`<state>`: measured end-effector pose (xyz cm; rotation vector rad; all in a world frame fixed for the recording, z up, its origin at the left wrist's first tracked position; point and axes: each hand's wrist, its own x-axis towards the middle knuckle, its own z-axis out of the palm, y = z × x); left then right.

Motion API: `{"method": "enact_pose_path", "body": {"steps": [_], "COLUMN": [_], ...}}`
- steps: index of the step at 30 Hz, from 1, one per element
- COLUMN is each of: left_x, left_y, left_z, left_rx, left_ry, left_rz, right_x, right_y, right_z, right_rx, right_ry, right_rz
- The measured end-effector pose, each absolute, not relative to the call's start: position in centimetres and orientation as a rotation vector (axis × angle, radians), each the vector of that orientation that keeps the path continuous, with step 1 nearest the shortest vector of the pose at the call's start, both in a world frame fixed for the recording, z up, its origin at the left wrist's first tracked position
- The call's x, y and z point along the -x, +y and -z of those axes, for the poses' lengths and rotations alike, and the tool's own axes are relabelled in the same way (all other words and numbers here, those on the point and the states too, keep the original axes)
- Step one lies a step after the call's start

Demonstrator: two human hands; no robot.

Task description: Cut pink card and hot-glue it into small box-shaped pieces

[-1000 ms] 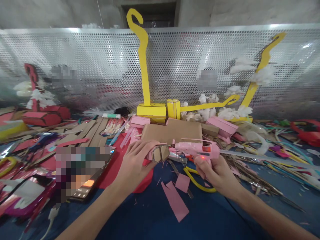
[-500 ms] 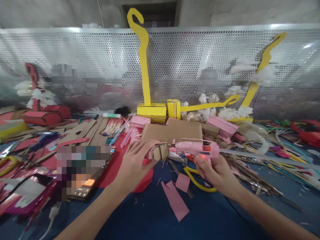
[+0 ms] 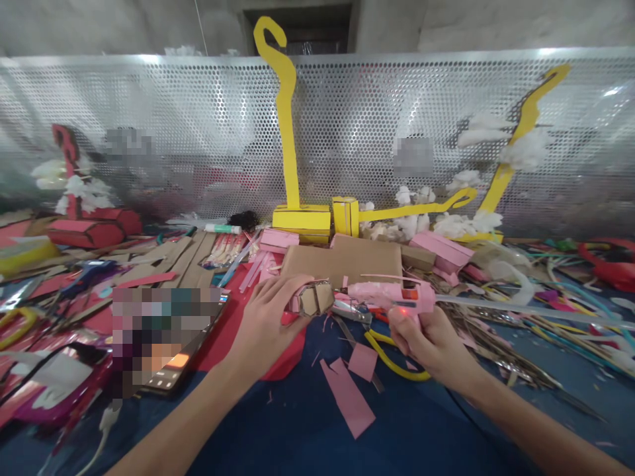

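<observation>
My left hand [image 3: 270,311] is closed round a small cardboard box [image 3: 316,300] with pink sides, its bare brown end turned to the right. In my right hand [image 3: 421,337] is a pink hot glue gun [image 3: 389,295], held by its handle with a red light glowing near my thumb. A long clear glue stick [image 3: 501,305] runs out of its back. The gun's nozzle points left at the edge of the box; whether it touches I cannot tell. Below the gun lie yellow-handled pliers [image 3: 397,357] and pink paper pieces [image 3: 350,400].
A yellow hook-shaped cardboard piece [image 3: 285,125] stands on its base behind my hands, before a perforated metal screen [image 3: 347,119]. To the left lie a phone [image 3: 191,350] and cardboard strips [image 3: 169,258]. Wires and sticks [image 3: 570,330] clutter the right side.
Almost nothing differs. The box in my left hand has shifted very slightly, and the glue gun stays pointed at its edge. The whole view has moved a touch.
</observation>
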<state>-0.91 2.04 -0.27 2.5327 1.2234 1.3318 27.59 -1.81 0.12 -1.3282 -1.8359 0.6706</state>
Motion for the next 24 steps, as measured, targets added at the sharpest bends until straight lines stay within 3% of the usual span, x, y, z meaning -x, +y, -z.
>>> {"method": "enact_pose_path", "body": {"steps": [24], "left_x": [0.96], "left_y": [2.07], "left_z": [0.42], "left_rx": [-2.493], "left_ry": [1.227], "left_rz": [-1.313], "right_x": [-27.50], "right_y": [-1.84], "right_z": [0.24], "right_rx": [1.223], "right_ry": [-1.837], "right_rz": [-0.634]}}
